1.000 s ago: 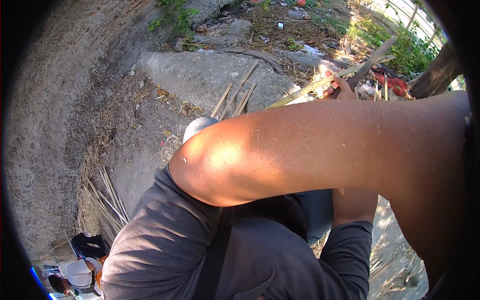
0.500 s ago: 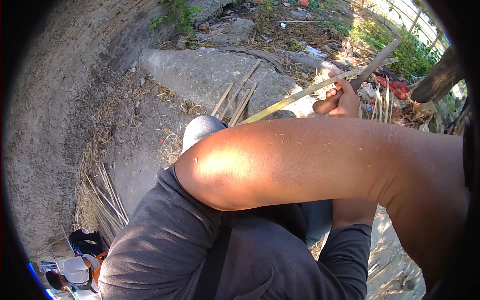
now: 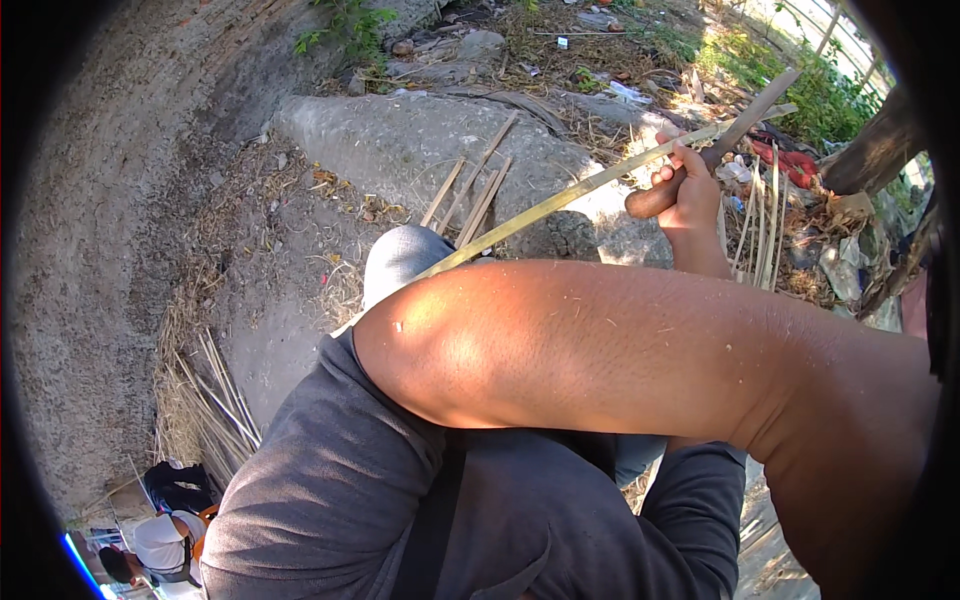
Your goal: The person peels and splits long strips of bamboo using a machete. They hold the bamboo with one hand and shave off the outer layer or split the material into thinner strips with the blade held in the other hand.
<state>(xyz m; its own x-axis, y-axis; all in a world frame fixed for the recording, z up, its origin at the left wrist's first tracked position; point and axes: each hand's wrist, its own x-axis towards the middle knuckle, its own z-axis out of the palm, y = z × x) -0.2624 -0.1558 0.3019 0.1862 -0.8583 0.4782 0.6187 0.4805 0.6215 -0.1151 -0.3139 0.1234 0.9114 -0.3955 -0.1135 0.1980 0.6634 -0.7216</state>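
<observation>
My right hand (image 3: 690, 195) is closed round the curved brown wooden handle (image 3: 652, 203) of a long knife, whose grey blade (image 3: 757, 112) points up to the right. A long, pale yellow-green bamboo strip (image 3: 550, 205) slants past the fingers, crossing the blade. One fingertip lies over the strip, so the hand seems to steady it too. The strip's lower end reaches down to my knee, beside the bare arm. My left arm (image 3: 560, 345) stretches across the middle, hiding part of the right forearm; its hand lies outside the picture.
Several split bamboo pieces (image 3: 480, 200) lean by a large grey rock (image 3: 390, 135). More thin strips stand beside the right hand (image 3: 765, 225) and lie at the lower left (image 3: 215, 400). A tree trunk (image 3: 875, 150) rises at right. Another person (image 3: 165, 545) sits at the lower left.
The left arm has shifted slightly down, uncovering more of the right wrist and the bamboo strip's lower part. The right hand keeps its hold on the knife, almost in the same place.
</observation>
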